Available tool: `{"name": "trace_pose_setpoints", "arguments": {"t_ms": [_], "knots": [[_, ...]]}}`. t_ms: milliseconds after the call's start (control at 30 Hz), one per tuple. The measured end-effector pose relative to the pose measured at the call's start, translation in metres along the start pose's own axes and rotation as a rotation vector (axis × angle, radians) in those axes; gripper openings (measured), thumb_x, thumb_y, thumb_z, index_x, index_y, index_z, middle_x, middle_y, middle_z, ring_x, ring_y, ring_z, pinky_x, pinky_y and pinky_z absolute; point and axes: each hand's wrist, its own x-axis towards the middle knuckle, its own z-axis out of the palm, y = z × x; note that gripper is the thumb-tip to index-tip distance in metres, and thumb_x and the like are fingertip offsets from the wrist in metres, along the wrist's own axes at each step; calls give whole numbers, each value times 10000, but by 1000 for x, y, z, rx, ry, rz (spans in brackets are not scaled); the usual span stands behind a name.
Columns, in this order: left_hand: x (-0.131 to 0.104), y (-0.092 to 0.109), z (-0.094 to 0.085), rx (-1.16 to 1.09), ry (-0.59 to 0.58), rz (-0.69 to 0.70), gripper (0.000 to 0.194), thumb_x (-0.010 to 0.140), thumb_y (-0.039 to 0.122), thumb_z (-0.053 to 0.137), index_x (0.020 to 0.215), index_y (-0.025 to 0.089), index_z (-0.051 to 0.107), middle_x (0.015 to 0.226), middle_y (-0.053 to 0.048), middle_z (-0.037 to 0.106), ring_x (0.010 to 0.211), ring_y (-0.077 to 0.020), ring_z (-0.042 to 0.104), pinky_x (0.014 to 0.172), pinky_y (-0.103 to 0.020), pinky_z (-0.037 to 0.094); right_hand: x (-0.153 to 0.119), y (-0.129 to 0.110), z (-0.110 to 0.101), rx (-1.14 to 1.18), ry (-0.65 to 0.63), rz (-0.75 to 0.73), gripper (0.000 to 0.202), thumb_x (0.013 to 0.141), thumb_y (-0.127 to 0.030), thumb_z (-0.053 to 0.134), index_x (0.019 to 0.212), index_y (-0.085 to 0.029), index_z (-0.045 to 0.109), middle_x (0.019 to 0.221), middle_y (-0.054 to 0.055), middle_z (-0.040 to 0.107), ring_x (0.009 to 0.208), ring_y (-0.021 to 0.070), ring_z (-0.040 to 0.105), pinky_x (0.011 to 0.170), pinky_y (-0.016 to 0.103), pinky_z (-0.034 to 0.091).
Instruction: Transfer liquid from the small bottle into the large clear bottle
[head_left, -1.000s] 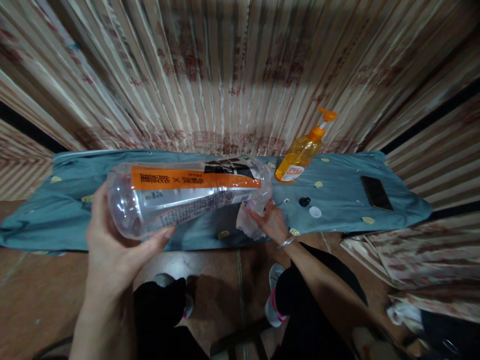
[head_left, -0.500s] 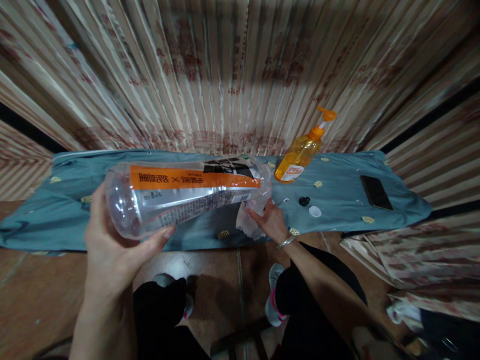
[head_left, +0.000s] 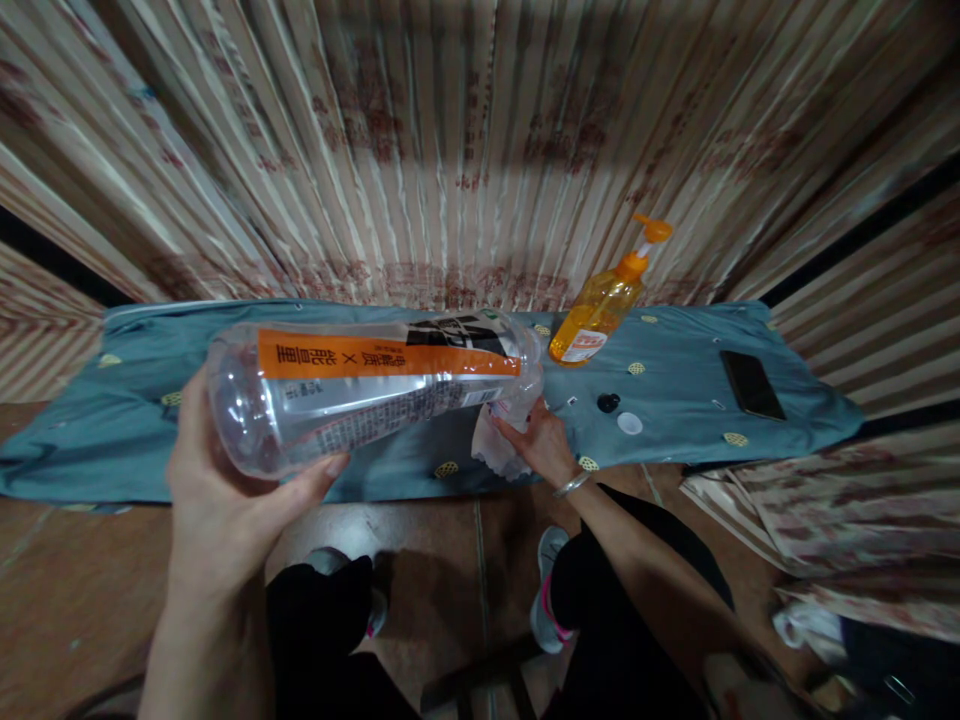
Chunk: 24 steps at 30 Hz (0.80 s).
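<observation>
A large clear plastic bottle (head_left: 375, 385) with an orange and silver label lies sideways in the air, its base at the left. My left hand (head_left: 232, 500) is wrapped round the base end from below, thumb along the lower side. At the other end, below the bottle's narrow part, my right hand (head_left: 540, 440) is closed on a thin whitish cloth or tissue (head_left: 495, 450). What exactly its fingers grip near the bottle is partly hidden. Behind and to the right stands a pump bottle (head_left: 596, 315) of orange liquid.
On the blue cloth-covered surface (head_left: 675, 350) are a small black object (head_left: 609, 402), a white round cap (head_left: 630, 423) and a dark phone (head_left: 752, 384). A pleated curtain (head_left: 465, 150) hangs right behind. My legs are below the front edge.
</observation>
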Motion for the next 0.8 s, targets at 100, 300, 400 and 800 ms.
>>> {"name": "trace_pose_setpoints", "arguments": {"t_ms": [100,300,400,800], "knots": [[0,1,0,-14,3,4,1047,384,324,982,1376,187,678,1303,-173,709,1218,-459,682,1028,-703,547,0,2,1,-4,2,-2,758,902,-769,524,1242,-96,605,956,193,777,872,378,768,769,495,599],[-1,4,0,-7,0,-2,1038,400,329,977,1385,197,678,1251,-155,719,1227,-461,679,1027,-684,557,0,4,3,-9,13,0,704,909,-741,556,1248,-128,616,971,200,772,874,379,765,779,497,600],[-1,3,0,-9,-2,-8,1079,406,332,978,1426,214,648,1267,-153,717,1239,-469,671,1028,-687,556,0,4,3,-18,23,1,704,900,-722,590,1241,-106,613,945,194,768,860,380,762,755,487,598],[-1,3,1,8,-20,32,1019,453,364,976,1411,229,655,1306,-133,710,1268,-447,660,1059,-678,549,0,-1,-1,0,-20,27,668,911,-705,608,1254,-132,625,987,198,771,897,380,762,798,493,596]]}}
